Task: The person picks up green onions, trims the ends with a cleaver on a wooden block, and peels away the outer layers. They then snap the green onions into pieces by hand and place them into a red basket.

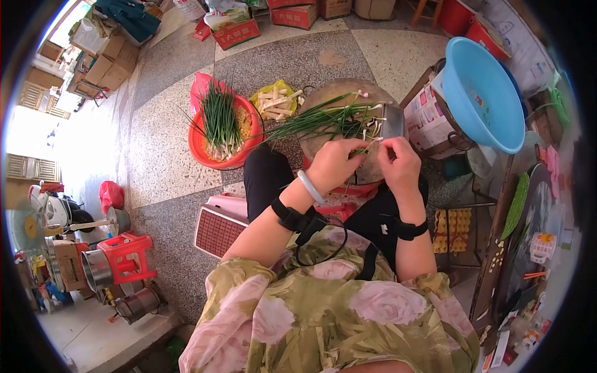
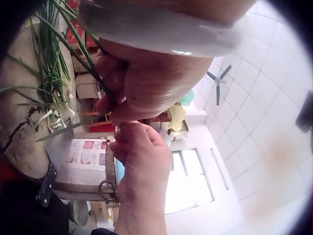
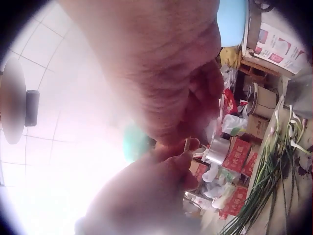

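The floral blouse [image 1: 323, 317] fills the foreground, with both forearms reaching forward from it. Beyond them lies the round wooden surface [image 1: 339, 90], which carries a loose bunch [image 1: 317, 121] of scallions with the white roots to the right. A cleaver [image 1: 392, 121] lies at its right edge, just above the hands. The left hand [image 1: 333, 163] has its fingers curled round one scallion [image 1: 365, 149]. The right hand [image 1: 398, 163] pinches the end of that scallion between thumb and fingertips. The scallion is held in the air between the two hands, close over the near edge of the surface.

As I judge it, the cleaver is the main hazard. It lies so near the right hand that a knuckle could brush it if the hand moves forward without a look. The thin stalk could also snap or slip if the right hand's pull is too sharp. The bunch overhangs the left of the surface, so a nudge from the left wrist might send stalks to the floor.

The speckled stone floor [image 1: 168, 143] spreads around. A blue basin [image 1: 482, 93] sits tilted at the right. A red basket [image 1: 217, 165] of scallions stands left of the surface. Cartons [image 1: 236, 31] line the far wall, and a red stool [image 1: 127, 255] stands at the near left.
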The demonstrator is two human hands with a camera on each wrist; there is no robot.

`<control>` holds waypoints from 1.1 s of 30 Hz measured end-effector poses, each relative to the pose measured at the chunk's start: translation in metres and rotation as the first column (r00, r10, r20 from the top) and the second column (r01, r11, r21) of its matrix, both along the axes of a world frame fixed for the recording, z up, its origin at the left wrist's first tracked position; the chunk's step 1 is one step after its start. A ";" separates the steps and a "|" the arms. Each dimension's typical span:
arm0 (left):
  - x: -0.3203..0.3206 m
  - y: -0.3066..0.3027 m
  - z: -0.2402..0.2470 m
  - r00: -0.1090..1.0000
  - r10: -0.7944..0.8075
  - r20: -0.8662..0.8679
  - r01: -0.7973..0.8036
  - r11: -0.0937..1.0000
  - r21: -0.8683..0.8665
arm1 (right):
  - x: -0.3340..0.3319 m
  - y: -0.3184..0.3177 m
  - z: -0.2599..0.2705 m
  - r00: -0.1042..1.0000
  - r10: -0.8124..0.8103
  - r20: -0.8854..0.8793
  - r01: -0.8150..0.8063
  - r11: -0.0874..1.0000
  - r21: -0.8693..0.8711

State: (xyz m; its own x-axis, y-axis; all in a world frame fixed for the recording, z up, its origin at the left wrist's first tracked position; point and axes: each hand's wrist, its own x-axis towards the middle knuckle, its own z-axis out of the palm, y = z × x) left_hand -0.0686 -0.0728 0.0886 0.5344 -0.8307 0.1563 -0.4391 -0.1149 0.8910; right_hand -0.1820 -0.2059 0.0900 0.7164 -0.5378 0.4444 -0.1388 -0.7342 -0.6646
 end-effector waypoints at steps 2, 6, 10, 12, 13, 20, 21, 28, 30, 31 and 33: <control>0.002 0.001 0.000 0.999 0.000 -0.053 0.003 0.999 0.045 | -0.001 0.000 0.003 1.000 0.017 0.021 -0.017 1.000 0.020; 0.002 0.000 -0.003 0.994 0.003 -0.114 0.006 0.997 0.078 | 0.001 0.004 0.001 0.994 0.080 0.075 -0.080 0.997 -0.003; 0.000 0.000 0.001 0.988 -0.009 -0.153 0.024 0.995 0.093 | 0.004 0.006 -0.005 0.996 0.077 0.040 -0.073 0.994 -0.079; 0.000 0.000 -0.002 0.989 -0.010 -0.146 0.017 0.999 0.047 | 0.005 0.008 -0.004 0.997 0.067 0.030 -0.062 0.988 -0.144; 0.001 0.000 -0.003 0.989 -0.011 -0.146 0.018 0.999 0.047 | 0.006 0.008 -0.003 0.997 0.067 0.030 -0.062 0.988 -0.144; 0.000 0.001 -0.005 0.992 -0.016 -0.123 0.021 0.999 0.034 | 0.006 0.007 -0.002 0.997 0.067 -0.026 -0.070 0.986 -0.154; 0.000 0.001 -0.006 0.992 -0.016 -0.122 0.018 1.000 0.009 | 0.006 0.007 -0.001 0.998 0.058 -0.024 -0.060 0.990 -0.125; 0.001 0.001 -0.001 0.987 -0.011 -0.160 0.028 0.994 0.104 | 0.003 0.004 -0.005 0.993 0.108 0.052 -0.103 0.991 -0.083; 0.000 -0.001 -0.006 0.993 -0.008 -0.121 0.010 1.000 0.017 | 0.004 0.005 -0.007 0.994 0.104 0.027 -0.099 0.983 -0.156; 0.000 -0.001 -0.003 0.993 -0.008 -0.121 0.010 1.000 0.017 | 0.004 0.005 -0.006 0.994 0.105 0.027 -0.100 0.983 -0.156; -0.001 0.000 0.003 0.995 -0.005 -0.103 0.012 0.998 0.066 | 0.005 0.007 -0.003 0.996 0.090 -0.013 -0.091 0.975 -0.202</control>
